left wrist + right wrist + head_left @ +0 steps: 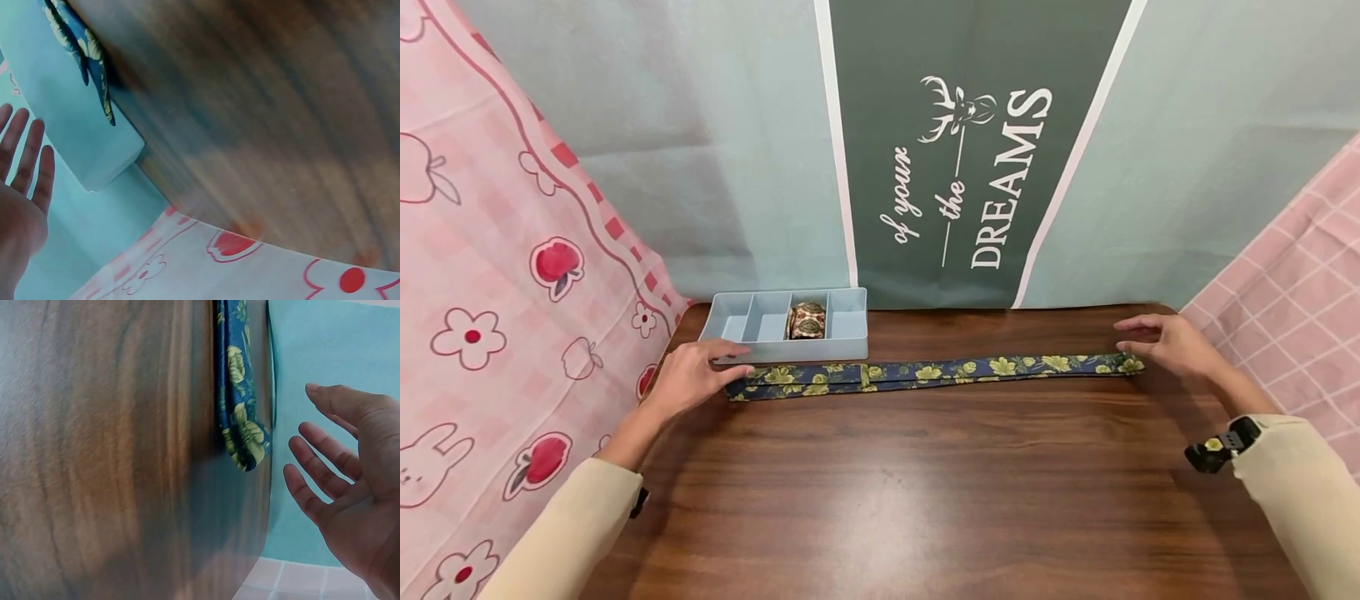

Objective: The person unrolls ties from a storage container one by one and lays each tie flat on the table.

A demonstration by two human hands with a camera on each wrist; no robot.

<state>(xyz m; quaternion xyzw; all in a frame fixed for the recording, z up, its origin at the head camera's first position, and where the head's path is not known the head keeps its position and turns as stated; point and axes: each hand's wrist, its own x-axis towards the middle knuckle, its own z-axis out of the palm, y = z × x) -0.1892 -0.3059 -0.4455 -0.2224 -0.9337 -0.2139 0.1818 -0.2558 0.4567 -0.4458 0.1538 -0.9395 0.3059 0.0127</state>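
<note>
A navy necktie (925, 373) with yellow flowers lies folded in a long strip across the wooden table. My left hand (694, 372) is at its left end, thumb and fingers apart; the left wrist view shows the fingers spread, with the tie's pointed ends (94, 69) beyond them. At the other end, my right hand (1172, 346) hovers beside the fold with parted fingers. From the right wrist, that folded end (247, 440) appears looped over, and the relaxed fingers do not hold it.
Behind the tie's left part stands a light blue tray (790, 351) with several compartments. A rolled patterned cloth piece (807, 321) sits in the third from the left. Hanging curtains (760, 167) close off the back and both sides of the table (880, 483).
</note>
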